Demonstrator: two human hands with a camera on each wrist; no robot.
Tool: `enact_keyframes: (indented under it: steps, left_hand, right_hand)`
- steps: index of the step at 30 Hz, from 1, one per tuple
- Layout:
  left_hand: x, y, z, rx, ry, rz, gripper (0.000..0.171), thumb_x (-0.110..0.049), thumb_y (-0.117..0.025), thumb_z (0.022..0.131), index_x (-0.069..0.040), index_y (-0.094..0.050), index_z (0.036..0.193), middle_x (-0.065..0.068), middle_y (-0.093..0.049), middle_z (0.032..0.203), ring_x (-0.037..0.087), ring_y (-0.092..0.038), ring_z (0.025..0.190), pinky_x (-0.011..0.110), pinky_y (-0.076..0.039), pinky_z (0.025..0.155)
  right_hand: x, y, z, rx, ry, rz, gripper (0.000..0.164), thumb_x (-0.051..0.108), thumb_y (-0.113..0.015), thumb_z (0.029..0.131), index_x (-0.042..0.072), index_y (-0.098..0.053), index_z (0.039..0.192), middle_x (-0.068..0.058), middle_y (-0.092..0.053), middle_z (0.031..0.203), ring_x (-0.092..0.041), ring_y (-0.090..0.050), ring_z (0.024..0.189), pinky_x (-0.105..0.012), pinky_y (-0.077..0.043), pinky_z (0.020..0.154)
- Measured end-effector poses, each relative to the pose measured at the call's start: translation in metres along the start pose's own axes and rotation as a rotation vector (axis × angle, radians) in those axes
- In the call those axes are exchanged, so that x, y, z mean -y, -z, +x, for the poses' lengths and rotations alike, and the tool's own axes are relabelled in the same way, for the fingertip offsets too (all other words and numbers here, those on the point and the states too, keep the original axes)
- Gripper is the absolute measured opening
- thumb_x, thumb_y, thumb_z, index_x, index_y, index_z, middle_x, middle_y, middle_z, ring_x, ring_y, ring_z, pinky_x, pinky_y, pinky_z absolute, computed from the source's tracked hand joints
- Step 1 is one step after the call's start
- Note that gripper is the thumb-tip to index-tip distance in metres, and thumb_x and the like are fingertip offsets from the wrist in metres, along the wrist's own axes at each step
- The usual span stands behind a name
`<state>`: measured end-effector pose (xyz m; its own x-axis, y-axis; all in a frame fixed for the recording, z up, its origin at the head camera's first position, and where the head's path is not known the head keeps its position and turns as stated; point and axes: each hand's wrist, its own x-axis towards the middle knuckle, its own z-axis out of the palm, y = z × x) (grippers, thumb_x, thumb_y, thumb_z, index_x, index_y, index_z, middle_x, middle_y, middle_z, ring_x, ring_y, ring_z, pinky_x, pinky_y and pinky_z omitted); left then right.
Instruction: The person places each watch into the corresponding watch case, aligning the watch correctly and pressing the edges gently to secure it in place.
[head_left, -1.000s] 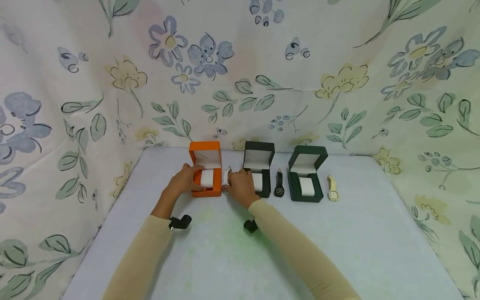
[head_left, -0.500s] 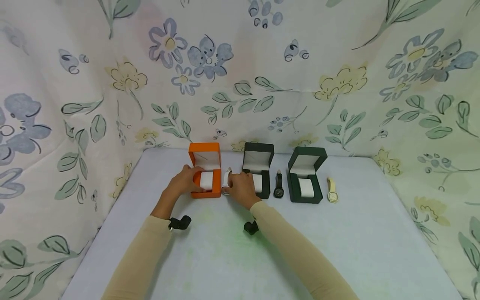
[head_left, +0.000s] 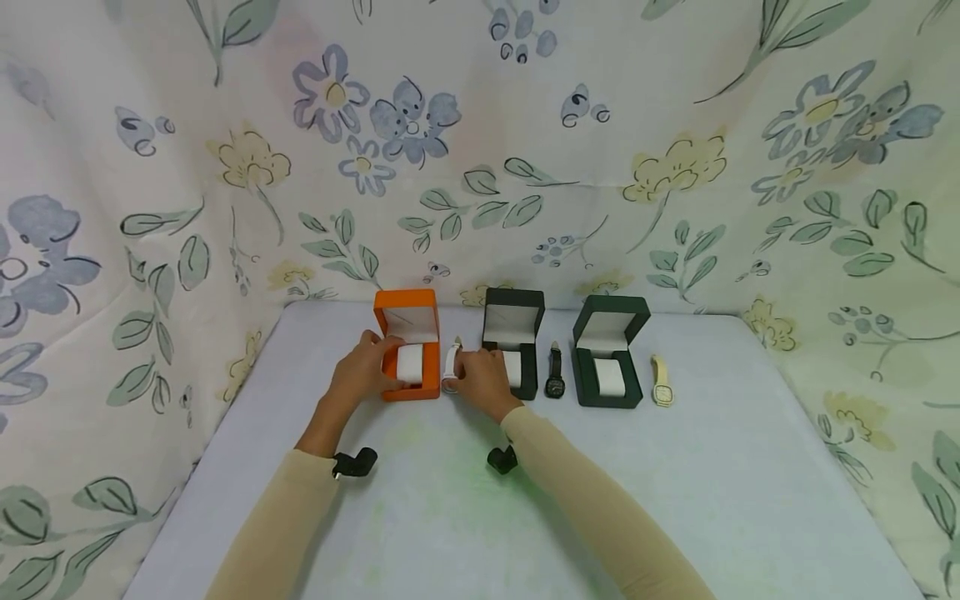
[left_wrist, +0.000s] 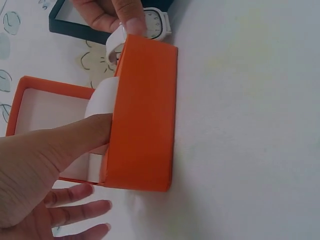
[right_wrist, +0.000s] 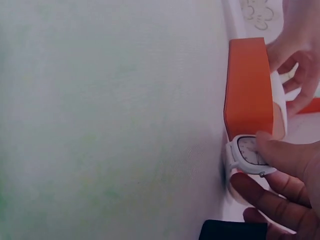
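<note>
On the table's left side an orange watch box (head_left: 432, 375) stands with its lid up. A white cushion (head_left: 410, 364) sits inside. My left hand (head_left: 357, 371) reaches in from the left; its thumb and index finger grip the cushion, and the other fingers spread outside the box in the left wrist view. Close to the box's right wall, my right hand (head_left: 487, 383) pinches a white watch (right_wrist: 250, 154), thumb on its face and fingers behind. The white strap (left_wrist: 116, 44) hangs curved beside the box in the left wrist view.
A black watch box (head_left: 529, 371) and a dark green one (head_left: 633, 383) stand open to the right, each with a white cushion. A black watch (head_left: 555, 375) lies between them, and a gold watch (head_left: 661, 383) at the far right. Patterned cloth (head_left: 480, 242) hangs behind the table.
The head view has tilted up slightly. Both hands keep the same hold, left on the cushion and right on the white watch; nothing else has visibly moved.
</note>
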<state>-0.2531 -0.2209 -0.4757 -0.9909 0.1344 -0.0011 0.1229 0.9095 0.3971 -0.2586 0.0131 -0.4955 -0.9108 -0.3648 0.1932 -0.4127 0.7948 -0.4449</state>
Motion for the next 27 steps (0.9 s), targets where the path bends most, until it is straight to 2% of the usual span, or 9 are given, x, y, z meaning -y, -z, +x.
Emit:
enact_keyframes:
  steps: [6,10,14,18,23,27]
  left_hand:
    - [0.0,-0.005,-0.006,-0.068,-0.032,0.058,0.079,-0.035,-0.094,0.071,-0.016,-0.059,0.14,0.021,-0.05,0.126,0.034,-0.058,0.099,0.052,-0.061,0.079]
    - [0.003,-0.008,-0.007,-0.126,-0.081,0.116,0.08,-0.038,-0.094,0.071,-0.016,-0.058,0.139,0.02,-0.053,0.132,0.035,-0.06,0.103,0.054,-0.061,0.08]
    - [0.003,-0.008,-0.007,-0.186,-0.128,0.148,0.08,-0.038,-0.094,0.071,-0.014,-0.059,0.138,0.015,-0.06,0.133,0.033,-0.061,0.104,0.051,-0.06,0.082]
    - [0.003,-0.009,-0.01,-0.216,-0.151,0.148,0.08,-0.037,-0.094,0.071,-0.01,-0.06,0.138,0.012,-0.067,0.128,0.031,-0.062,0.097,0.049,-0.059,0.081]
    - [0.006,-0.013,-0.014,-0.288,-0.216,0.182,0.081,-0.036,-0.094,0.071,-0.006,-0.061,0.139,0.014,-0.066,0.133,0.034,-0.064,0.105,0.049,-0.058,0.085]
    - [0.009,-0.017,-0.016,-0.354,-0.273,0.155,0.085,-0.033,-0.096,0.069,-0.005,-0.06,0.141,0.016,-0.063,0.136,0.035,-0.062,0.111,0.049,-0.058,0.086]
  right_hand:
    - [-0.003,-0.002,-0.003,0.009,0.005,0.035,0.033,0.034,-0.085,0.084,0.018,-0.059,0.071,0.009,-0.053,0.062,-0.014,-0.05,0.073,-0.039,-0.037,0.082]
    - [-0.005,0.001,-0.005,-0.028,0.027,0.148,0.03,0.03,-0.085,0.085,0.018,-0.06,0.071,0.007,-0.059,0.068,-0.015,-0.052,0.074,-0.036,-0.042,0.079]
    - [-0.008,0.006,-0.007,-0.045,0.037,0.277,0.027,0.024,-0.085,0.085,0.016,-0.062,0.075,0.002,-0.066,0.081,-0.02,-0.059,0.082,-0.033,-0.048,0.073]
    - [-0.011,0.01,-0.01,-0.035,0.056,0.326,0.024,0.025,-0.084,0.086,0.016,-0.063,0.08,0.001,-0.069,0.088,-0.024,-0.065,0.09,-0.031,-0.052,0.073]
    - [-0.011,0.015,-0.015,-0.054,0.082,0.356,0.023,0.026,-0.083,0.087,0.015,-0.064,0.084,0.002,-0.067,0.087,-0.023,-0.063,0.085,-0.029,-0.051,0.072]
    - [-0.011,0.021,-0.022,-0.071,0.105,0.393,0.023,0.026,-0.083,0.087,0.013,-0.064,0.087,0.001,-0.066,0.089,-0.028,-0.06,0.081,-0.029,-0.048,0.068]
